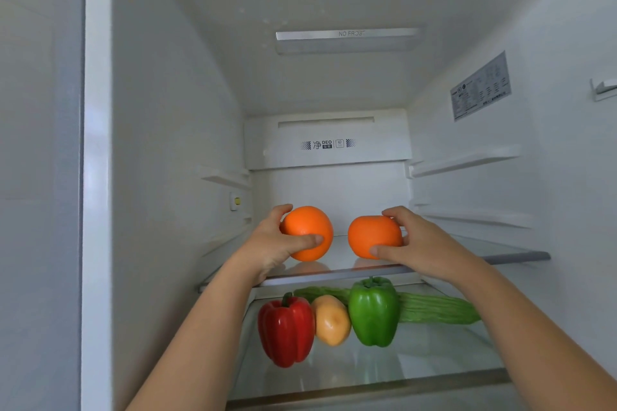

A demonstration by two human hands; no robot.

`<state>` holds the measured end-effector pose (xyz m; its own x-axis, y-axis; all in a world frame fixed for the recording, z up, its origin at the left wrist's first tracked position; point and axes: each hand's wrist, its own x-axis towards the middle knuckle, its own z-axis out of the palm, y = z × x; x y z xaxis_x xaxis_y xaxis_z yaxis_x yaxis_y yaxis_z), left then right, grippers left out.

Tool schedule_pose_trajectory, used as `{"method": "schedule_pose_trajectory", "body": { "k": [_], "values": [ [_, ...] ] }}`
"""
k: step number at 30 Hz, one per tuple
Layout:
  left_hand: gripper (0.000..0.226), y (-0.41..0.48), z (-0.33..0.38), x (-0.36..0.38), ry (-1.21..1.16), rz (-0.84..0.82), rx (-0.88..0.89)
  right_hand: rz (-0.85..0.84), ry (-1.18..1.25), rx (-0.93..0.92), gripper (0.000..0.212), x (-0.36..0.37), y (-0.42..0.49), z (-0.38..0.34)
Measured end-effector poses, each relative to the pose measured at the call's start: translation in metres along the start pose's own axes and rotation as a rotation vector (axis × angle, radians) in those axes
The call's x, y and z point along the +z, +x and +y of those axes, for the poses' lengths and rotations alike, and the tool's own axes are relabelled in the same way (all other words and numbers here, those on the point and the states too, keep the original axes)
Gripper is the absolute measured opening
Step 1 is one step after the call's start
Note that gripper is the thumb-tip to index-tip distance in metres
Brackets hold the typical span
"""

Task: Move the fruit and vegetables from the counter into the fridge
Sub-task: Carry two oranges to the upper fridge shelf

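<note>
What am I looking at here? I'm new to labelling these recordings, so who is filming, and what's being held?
There is no machine: a person wears a camera on the head, looking into an open fridge. The left hand holds one orange and the right hand holds another orange, both just above the upper glass shelf. On the lower shelf lie a red pepper, a potato, a green pepper and a long green gourd.

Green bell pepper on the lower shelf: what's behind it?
Behind the glossy green bell pepper lies a long ridged green gourd, ends showing on both sides. Its middle is hidden by the pepper.
</note>
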<state>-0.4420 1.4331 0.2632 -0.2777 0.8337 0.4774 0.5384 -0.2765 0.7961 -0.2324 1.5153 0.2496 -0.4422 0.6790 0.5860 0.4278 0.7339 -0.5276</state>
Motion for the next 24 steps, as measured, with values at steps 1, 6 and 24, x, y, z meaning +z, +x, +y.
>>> {"method": "schedule_pose_trajectory", "body": {
  "k": [1,6,24],
  "values": [
    [0.076,0.0,-0.001,-0.001,0.002,0.002,-0.002,-0.012,-0.007,0.016,0.07,0.001,0.005,0.0],
    [0.069,0.005,-0.002,-0.003,-0.027,-0.037,-0.016,-0.083,-0.029,0.055,0.07,0.007,0.028,-0.004],
    [0.066,0.01,-0.006,-0.005,0.011,0.01,-0.027,-0.119,-0.022,0.046,0.074,0.015,0.037,0.001]
  ]
}}
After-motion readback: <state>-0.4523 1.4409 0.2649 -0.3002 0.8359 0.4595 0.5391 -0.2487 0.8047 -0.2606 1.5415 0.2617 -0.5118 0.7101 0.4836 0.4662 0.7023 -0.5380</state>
